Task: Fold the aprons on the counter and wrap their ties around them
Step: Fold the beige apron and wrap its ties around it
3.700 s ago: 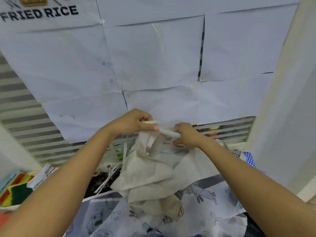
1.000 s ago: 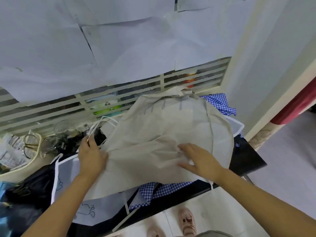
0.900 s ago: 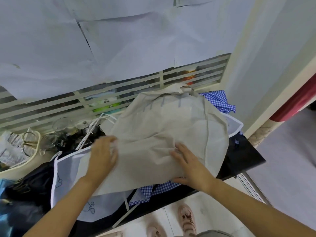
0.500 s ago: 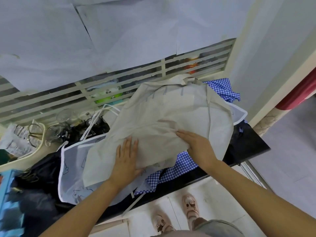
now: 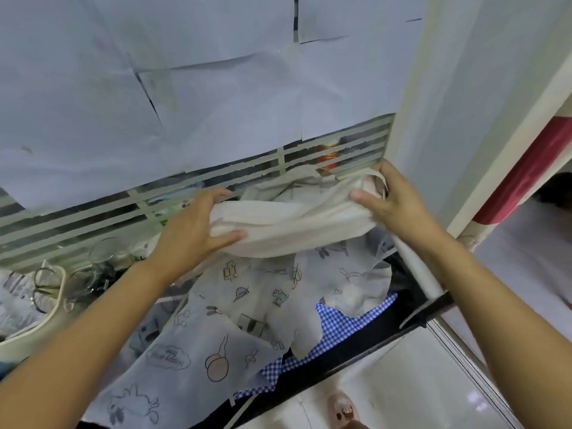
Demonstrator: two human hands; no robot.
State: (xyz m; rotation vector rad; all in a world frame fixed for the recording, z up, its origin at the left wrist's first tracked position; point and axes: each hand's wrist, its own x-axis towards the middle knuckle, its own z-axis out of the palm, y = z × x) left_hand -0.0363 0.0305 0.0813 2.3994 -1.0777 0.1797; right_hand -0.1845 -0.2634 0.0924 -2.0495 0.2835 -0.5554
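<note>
A beige apron [image 5: 294, 222] is gathered into a long folded bundle and held up above the counter. My left hand [image 5: 192, 233] grips its left end, thumb under and fingers over. My right hand [image 5: 393, 199] grips its right end, where a beige tie [image 5: 376, 174] loops over the fingers. Below lies a white apron with cartoon prints [image 5: 235, 329], spread flat. A blue checked apron [image 5: 343, 326] shows from under it.
The black counter [image 5: 411, 317] ends at the right, next to a white wall. A louvered window covered with paper sheets [image 5: 216, 97] stands behind. Glass jars [image 5: 93, 270] and a cream tray [image 5: 46, 320] sit at the left. Tiled floor and a foot show below.
The beige apron lay spread flat under my pressing hands; now it is gathered into a narrow bundle and lifted toward the window, one hand at each end. The printed apron beneath is uncovered.
</note>
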